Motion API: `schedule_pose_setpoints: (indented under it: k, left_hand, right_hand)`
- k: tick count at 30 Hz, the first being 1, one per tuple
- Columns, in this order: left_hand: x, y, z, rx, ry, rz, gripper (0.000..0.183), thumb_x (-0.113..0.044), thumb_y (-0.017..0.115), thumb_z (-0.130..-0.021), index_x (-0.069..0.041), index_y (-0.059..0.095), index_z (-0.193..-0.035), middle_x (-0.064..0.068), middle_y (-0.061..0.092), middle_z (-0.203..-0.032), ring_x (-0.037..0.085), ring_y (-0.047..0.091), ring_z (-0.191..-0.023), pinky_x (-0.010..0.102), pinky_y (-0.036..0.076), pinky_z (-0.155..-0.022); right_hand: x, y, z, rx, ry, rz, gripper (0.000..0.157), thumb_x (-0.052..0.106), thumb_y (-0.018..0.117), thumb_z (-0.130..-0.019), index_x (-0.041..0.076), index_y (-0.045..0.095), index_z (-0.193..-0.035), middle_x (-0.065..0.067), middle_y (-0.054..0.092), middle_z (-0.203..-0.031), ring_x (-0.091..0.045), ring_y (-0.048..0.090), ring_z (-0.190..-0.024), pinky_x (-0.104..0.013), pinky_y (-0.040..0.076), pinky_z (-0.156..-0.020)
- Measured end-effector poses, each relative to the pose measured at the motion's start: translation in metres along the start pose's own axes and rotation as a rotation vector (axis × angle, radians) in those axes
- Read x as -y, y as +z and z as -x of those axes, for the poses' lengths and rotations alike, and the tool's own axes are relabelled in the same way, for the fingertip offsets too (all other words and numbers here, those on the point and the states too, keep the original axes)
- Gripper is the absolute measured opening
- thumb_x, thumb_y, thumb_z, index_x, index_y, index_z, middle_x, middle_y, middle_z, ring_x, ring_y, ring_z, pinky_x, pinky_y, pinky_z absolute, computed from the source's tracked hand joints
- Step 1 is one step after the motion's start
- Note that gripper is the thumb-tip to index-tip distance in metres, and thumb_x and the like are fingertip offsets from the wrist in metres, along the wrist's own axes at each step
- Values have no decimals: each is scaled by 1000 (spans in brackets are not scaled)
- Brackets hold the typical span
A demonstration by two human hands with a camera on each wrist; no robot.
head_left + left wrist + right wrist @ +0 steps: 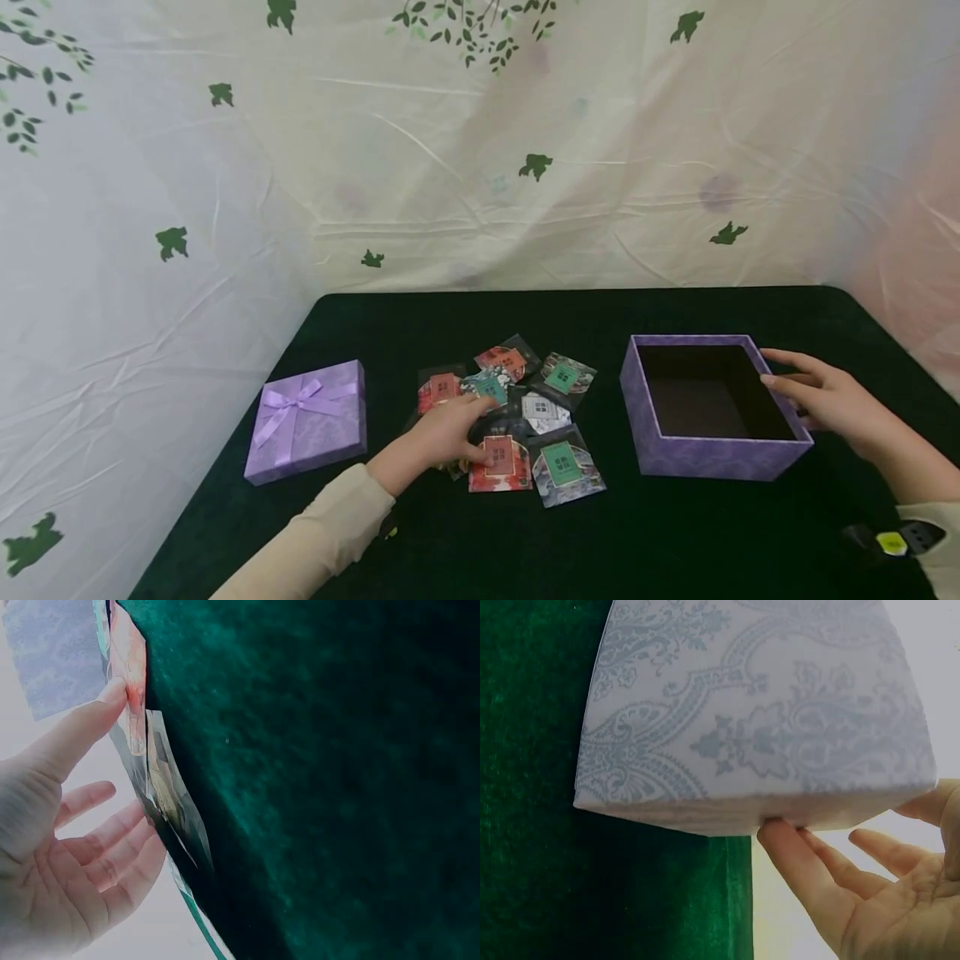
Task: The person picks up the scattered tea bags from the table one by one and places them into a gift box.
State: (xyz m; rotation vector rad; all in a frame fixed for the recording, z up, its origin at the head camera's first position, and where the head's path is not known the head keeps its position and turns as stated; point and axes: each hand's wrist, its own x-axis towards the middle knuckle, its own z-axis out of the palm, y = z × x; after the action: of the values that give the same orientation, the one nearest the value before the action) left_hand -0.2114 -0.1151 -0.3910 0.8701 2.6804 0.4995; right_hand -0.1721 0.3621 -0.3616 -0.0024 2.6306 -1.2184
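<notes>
My left hand [448,429] rests over a loose pile of small flat printed packets. In the left wrist view its thumb touches a red packet [130,656], while the other fingers spread loosely over the pile, some tips at a packet's edge. Packets with green labels [562,463] and a white label [542,411] lie around it; the ones beneath the hand are hidden. At the right, my right hand [828,404] holds the side wall of a purple lidless box [712,458], thumb at the rim and fingertips against the outer wall. Its visible interior is dark and bare.
A purple lid [315,417] with a ribbon bow lies on the left of the table. Dark green cloth [465,550] covers the tabletop. Behind and beside it hangs a pale curtain [450,217] printed with green leaves and birds.
</notes>
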Motion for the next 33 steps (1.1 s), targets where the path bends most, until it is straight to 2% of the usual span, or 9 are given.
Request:
schedule_pose_setpoints:
  k: [3, 5, 7, 10, 15, 18, 25, 33]
  left_hand:
    - [-1, 0, 0, 11, -6, 2, 65, -31, 78, -76, -15, 50, -133, 9, 57, -126, 23, 56, -111, 39, 49, -90]
    - [-2, -1, 0, 18, -11, 10, 64, -31, 78, -76, -15, 51, -132, 8, 57, -125, 23, 56, -111, 39, 49, -90]
    - [-3, -1, 0, 27, -19, 13, 63, -31, 79, -75, -16, 52, -131, 8, 57, -124, 22, 56, -111, 38, 49, -89]
    - [-3, -2, 0, 34, -27, 16, 61, -30, 79, -75, -16, 54, -128, 6, 58, -121, 20, 56, -107, 35, 49, -87]
    - [-3, -4, 0, 41, -18, 24, 55, -29, 79, -75, -15, 56, -122, 4, 57, -114, 15, 56, -98, 27, 48, -78]
    - [-4, -6, 0, 46, -24, 51, 53, -27, 79, -75, -14, 57, -122, 5, 56, -114, 15, 56, -97, 27, 49, -77]
    - [-2, -7, -1, 54, -31, 135, 50, -21, 79, -77, -13, 56, -120, 7, 54, -113, 17, 55, -97, 31, 50, -78]
    - [1, -6, 2, 48, -11, 244, 47, -13, 75, -78, -13, 54, -120, 10, 54, -118, 25, 54, -110, 39, 50, -87]
  right_hand:
    - [-4, -2, -1, 5, -5, -47, 64, 33, 39, -103, 1, 12, -150, -32, 53, -123, -18, 65, -93, -34, 56, -71]
    - [-7, -3, -1, 14, -17, -86, 62, 32, 41, -102, 6, 14, -152, -13, 62, -115, -8, 64, -88, -32, 56, -70]
    - [-10, -4, -2, 21, -19, -123, 59, 31, 42, -102, 13, 17, -152, 7, 63, -108, -3, 63, -86, -31, 56, -70]
    - [-13, -6, -3, 42, -20, -156, 56, 32, 42, -102, 20, 20, -152, 24, 58, -100, -1, 63, -87, -32, 56, -72]
    - [-15, -8, -4, 62, -11, -180, 55, 32, 42, -102, 23, 20, -152, 27, 57, -99, 0, 62, -89, -35, 56, -74]
    - [-15, -9, -3, 65, -13, -187, 54, 30, 42, -102, 25, 22, -151, 29, 58, -99, 1, 61, -89, -35, 56, -74]
    - [-17, -9, -4, 61, -18, -209, 52, 27, 42, -102, 28, 23, -151, 30, 58, -99, 1, 62, -88, -32, 56, -72]
    - [-20, -10, -5, 71, -22, -241, 51, 29, 41, -102, 29, 24, -150, 30, 59, -100, 0, 63, -88, -31, 56, -70]
